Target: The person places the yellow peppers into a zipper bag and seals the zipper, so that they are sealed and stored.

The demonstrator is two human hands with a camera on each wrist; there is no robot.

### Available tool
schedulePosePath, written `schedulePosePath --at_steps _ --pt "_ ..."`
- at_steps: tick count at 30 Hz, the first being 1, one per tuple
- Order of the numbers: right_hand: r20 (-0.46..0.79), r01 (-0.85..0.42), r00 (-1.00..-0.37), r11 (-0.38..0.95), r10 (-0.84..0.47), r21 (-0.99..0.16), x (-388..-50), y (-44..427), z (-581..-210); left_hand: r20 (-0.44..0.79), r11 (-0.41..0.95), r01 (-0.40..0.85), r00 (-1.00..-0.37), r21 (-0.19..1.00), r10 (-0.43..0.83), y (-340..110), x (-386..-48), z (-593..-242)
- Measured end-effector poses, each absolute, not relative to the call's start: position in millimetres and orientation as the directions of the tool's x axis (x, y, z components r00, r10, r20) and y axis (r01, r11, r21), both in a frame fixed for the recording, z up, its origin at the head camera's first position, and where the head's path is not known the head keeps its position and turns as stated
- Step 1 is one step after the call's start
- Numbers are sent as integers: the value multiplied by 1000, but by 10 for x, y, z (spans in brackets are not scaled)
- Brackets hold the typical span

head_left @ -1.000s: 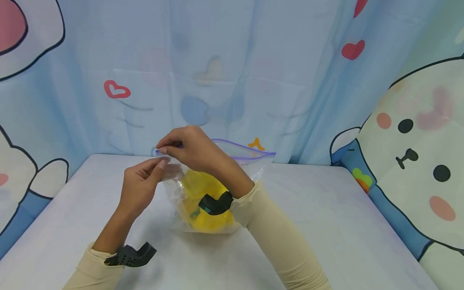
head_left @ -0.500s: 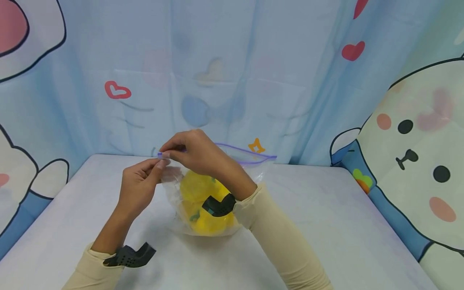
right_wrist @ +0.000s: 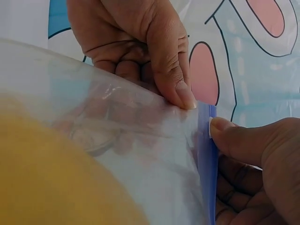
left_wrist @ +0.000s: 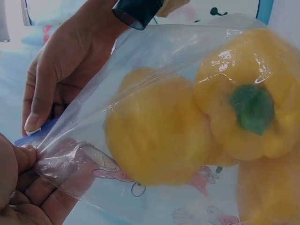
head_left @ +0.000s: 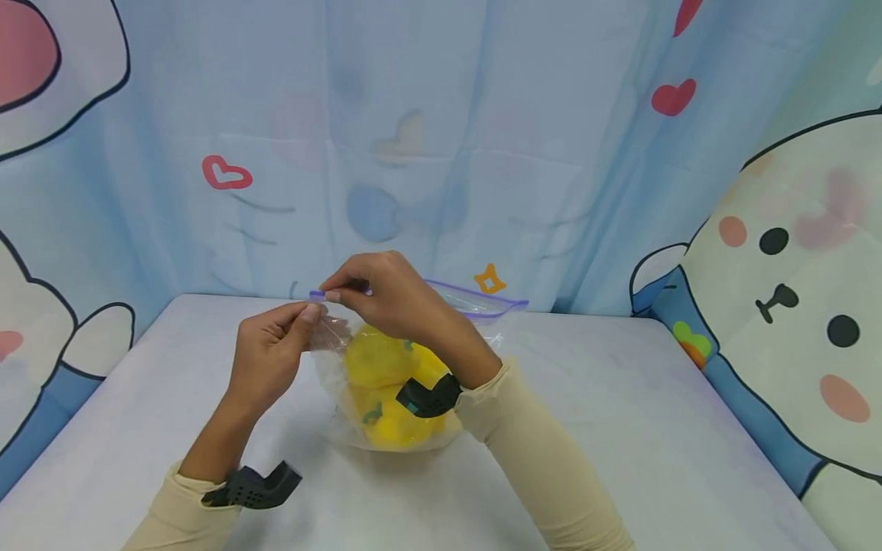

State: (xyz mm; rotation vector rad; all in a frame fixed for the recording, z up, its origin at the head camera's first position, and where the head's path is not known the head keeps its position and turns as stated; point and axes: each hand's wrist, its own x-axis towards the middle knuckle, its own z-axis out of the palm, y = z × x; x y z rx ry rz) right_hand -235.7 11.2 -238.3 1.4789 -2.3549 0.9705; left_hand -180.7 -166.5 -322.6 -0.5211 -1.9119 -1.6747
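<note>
A clear zip bag (head_left: pixel 329 383) with a purple zip strip (head_left: pixel 510 306) stands on the table, holding several yellow bell peppers (head_left: pixel 375 360). In the left wrist view, one pepper (left_wrist: pixel 253 61) shows its green stem. My left hand (head_left: pixel 269 348) pinches the bag's film just below the strip's left end. Right above it, my right hand (head_left: pixel 389 291) pinches the strip between thumb and fingers. A small white piece (right_wrist: pixel 210 127) shows at the right thumb's tip on the purple strip (right_wrist: pixel 206 164). Right of my right hand, the bag's mouth gapes. My right forearm hides part of the bag.
The white tabletop (head_left: pixel 586 428) extends on both sides of the bag. Behind it hangs a light blue curtain (head_left: pixel 537 115) printed with cartoon animals and hearts. A black wrist mount (head_left: pixel 255 486) sits on the left sleeve, another mount (head_left: pixel 429 396) on the right.
My right hand has moved right and slightly down, a little farther from the strip's left end. The strip's left end has shifted right, and the left hand keeps its pinch.
</note>
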Motion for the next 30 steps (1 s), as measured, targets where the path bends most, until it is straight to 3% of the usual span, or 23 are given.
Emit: schedulePosePath --at_steps 7,20,30 --pt "506 -861 -488 298 -711 -412 -2357 200 -2382 635 168 620 -770 766 -55 -1680 -1826 -3202" --pt "507 -845 -519 325 -688 -424 -2427 416 -2427 573 214 548 -817 809 -73 -1728 -1835 -3221" --pt "510 -838 -538 363 -671 -406 -2446 639 -2425 533 177 514 -842 839 -83 -1766 -1847 -3241"
